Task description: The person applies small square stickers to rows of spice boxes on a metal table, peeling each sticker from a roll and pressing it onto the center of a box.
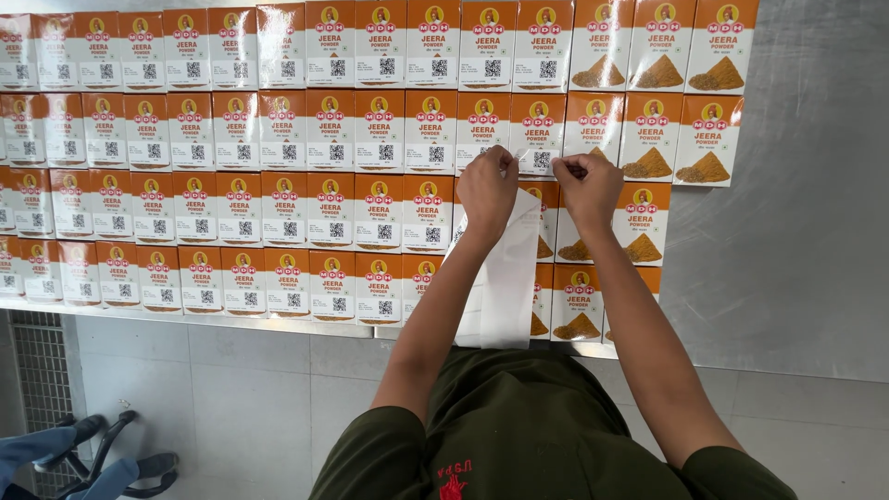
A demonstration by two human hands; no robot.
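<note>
Several orange-and-white small cartons [278,139] lie flat in four tight rows on a steel table [796,231]. My left hand [486,190] pinches the top of a long white paper strip [505,278] that hangs down toward me over the cartons. My right hand [588,185] is beside it, fingertips pinched on something small at the top edge of the strip, just over a carton in the second row. The two hands are almost touching. What the right fingers hold is too small to tell.
The table's front edge [231,321] runs across below the cartons. Bare steel lies to the right of the rows. Pale floor tiles [231,389] lie below. Another person's sandalled feet [111,454] show at the bottom left.
</note>
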